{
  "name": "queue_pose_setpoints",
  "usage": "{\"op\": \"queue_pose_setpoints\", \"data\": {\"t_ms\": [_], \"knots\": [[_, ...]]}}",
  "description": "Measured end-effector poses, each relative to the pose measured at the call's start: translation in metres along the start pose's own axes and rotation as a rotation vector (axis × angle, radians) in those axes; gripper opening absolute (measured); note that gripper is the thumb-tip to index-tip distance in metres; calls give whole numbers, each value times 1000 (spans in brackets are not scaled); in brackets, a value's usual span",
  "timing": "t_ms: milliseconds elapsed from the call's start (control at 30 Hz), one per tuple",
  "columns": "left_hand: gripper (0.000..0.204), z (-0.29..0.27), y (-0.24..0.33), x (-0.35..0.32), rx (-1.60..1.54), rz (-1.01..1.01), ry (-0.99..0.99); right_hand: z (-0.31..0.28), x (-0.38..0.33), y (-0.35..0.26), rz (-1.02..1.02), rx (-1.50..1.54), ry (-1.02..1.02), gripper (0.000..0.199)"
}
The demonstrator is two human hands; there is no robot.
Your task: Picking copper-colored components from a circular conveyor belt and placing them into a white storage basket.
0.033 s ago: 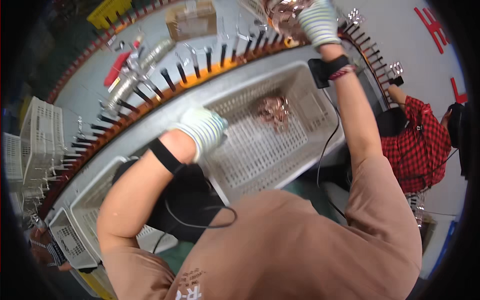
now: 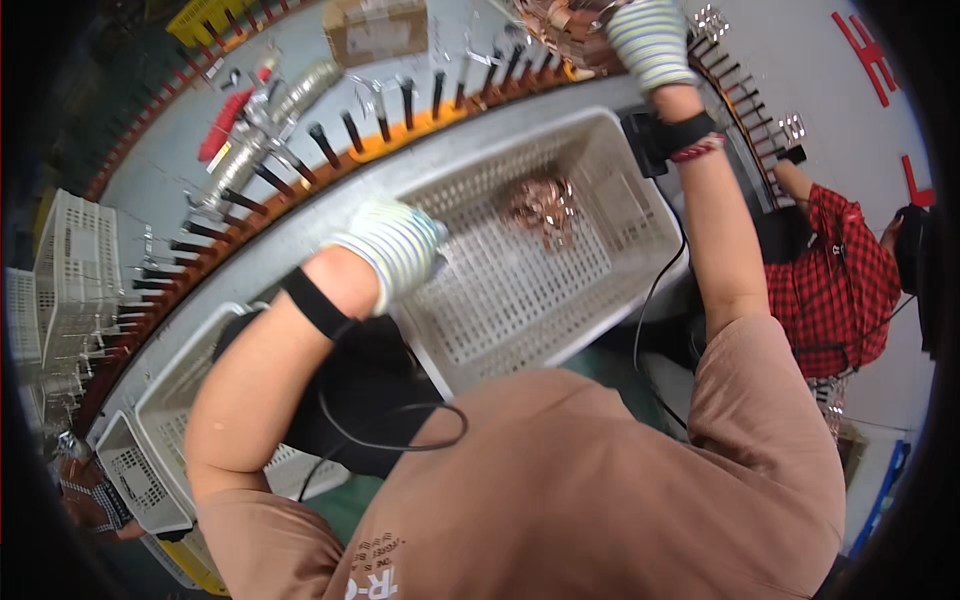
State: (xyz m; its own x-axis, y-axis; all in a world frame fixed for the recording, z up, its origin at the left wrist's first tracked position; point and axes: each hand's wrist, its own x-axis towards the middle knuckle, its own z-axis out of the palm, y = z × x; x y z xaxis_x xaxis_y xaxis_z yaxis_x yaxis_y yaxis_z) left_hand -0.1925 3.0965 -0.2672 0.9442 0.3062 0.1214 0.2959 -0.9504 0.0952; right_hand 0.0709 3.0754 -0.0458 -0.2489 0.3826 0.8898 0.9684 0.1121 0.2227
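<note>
In a striped knit glove, my left hand (image 2: 388,250) hovers over the left end of a pale plastic crate (image 2: 560,345). Its fingers curl together, and whatever they may hold is too small to make out. A small heap of shiny copper-coloured metal parts (image 2: 543,205) lies on the slotted crate floor, toward the far side. My right hand (image 2: 650,45), gloved alike, reaches far forward to a larger pile of copper-coloured metal parts (image 2: 568,28) at the upper edge. Its fingertips are hidden there, so its grip does not show.
A curved conveyor rail with black-tipped pegs (image 2: 408,105) runs beyond the crate. Behind it are a cardboard box (image 2: 375,30) and a red-handled tool (image 2: 225,125). More crates (image 2: 75,250) stand at left. A dark cable (image 2: 640,350) hangs near my right arm. A person in red check (image 2: 835,285) is at right.
My right hand has shifted slightly to the right beside the copper-coloured pile. My left hand has moved a little left and up. The whole view has shifted slightly.
</note>
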Motion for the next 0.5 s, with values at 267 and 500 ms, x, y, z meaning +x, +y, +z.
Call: {"op": "queue_pose_setpoints", "data": {"t_ms": [267, 500], "knots": [[31, -20, 15, 36, -59, 62, 120, 17, -176, 97, -45, 108, -1446, 54], [28, -36, 56, 105, -80, 57, 24, 114, -395, 147, 389, 170, -1732, 40]]}}
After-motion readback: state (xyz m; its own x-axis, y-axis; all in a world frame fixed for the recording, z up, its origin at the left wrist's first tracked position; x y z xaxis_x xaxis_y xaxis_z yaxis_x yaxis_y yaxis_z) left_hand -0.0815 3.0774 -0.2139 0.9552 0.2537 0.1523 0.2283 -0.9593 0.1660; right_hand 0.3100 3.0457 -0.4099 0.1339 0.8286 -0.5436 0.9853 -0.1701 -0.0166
